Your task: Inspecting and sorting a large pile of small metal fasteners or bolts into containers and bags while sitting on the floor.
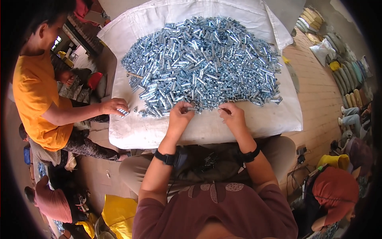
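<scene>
A wide heap of shiny bluish-silver metal sleeves and small fittings covers the white cloth-topped table in front of me. At the heap's near edge, my left hand pinches a small metal sleeve between thumb and fingertips. My right hand is a short way to the right, thumb and index finger curled together beside the loose pieces. Whatever is in that pinch is too small to make out. Some small pieces lie in the dark cloth on my lap.
At the left a person in an orange shirt holds several metal sleeves at the table's edge. A thin stick lies by the heap. Yellow sacks are low left; another person in a red shirt bends at the right.
</scene>
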`<state>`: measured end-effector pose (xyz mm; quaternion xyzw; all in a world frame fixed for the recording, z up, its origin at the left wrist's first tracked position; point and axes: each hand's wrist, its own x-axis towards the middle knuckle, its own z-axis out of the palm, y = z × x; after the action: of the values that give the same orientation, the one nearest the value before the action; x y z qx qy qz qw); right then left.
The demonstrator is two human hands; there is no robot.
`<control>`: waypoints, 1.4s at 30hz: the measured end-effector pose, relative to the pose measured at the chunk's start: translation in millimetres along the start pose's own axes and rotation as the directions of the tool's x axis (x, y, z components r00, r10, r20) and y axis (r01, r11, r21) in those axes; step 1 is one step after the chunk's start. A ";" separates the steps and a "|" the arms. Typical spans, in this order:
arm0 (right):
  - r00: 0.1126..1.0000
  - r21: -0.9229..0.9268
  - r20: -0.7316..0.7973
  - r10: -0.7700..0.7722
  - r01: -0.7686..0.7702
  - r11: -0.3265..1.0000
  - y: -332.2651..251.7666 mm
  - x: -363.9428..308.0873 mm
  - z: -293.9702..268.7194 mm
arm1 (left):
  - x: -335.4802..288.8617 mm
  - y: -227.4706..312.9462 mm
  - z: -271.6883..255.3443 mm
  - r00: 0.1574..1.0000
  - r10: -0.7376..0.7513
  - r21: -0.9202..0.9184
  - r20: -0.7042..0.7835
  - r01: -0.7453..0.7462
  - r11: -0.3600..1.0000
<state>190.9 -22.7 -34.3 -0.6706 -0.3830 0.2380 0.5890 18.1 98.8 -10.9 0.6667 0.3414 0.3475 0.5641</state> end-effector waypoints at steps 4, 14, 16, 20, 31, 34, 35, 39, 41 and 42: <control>0.975 0.349 0.132 0.178 -0.214 0.912 -38.3 -22.1 8.7 | -42.4 26.9 12.4 0.935 -0.299 -0.432 0.188 0.353 0.830; 0.944 0.360 0.283 0.169 -0.268 0.894 -49.6 -45.2 3.6 | -78.6 27.6 35.2 0.971 -0.199 -0.560 0.135 0.240 0.793; 0.947 0.391 0.257 0.194 -0.286 0.875 -57.3 -48.8 3.8 | -80.6 27.4 36.6 0.976 -0.174 -0.558 0.130 0.217 0.801; 0.955 0.412 0.241 0.173 -0.262 0.873 -54.3 -50.2 1.1 | -82.4 29.9 40.2 0.984 -0.140 -0.526 0.109 0.177 0.832; 0.995 0.074 0.093 -0.022 0.015 0.997 -51.4 -53.1 3.0 | -82.2 25.2 39.7 0.983 -0.141 -0.523 0.120 0.183 0.833; 0.960 -0.109 -0.009 -0.279 0.276 0.955 -51.4 -54.2 7.9 | -82.9 24.3 39.4 0.980 -0.156 -0.545 0.124 0.199 0.815; 0.960 -0.108 -0.010 -0.279 0.277 0.955 -50.4 -54.9 7.7 | -83.2 24.4 39.5 0.977 -0.172 -0.556 0.125 0.212 0.804; 0.984 0.131 0.139 0.113 -0.131 0.983 -48.9 -52.1 -0.5 | -82.8 24.6 39.8 0.973 -0.198 -0.551 0.120 0.232 0.802; 0.954 0.170 0.216 0.205 -0.244 0.955 -48.8 -50.0 -2.8 | -82.4 21.2 38.7 0.958 -0.235 -0.563 0.167 0.288 0.775; 0.980 0.059 0.180 0.080 -0.092 0.994 -47.3 -50.5 -2.7 | -82.3 19.9 38.4 0.957 -0.236 -0.562 0.167 0.289 0.775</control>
<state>152.0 -63.9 5.6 -0.6425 -0.3964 0.3346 0.5640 8.7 6.8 -2.3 0.4231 0.2836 0.3236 0.7974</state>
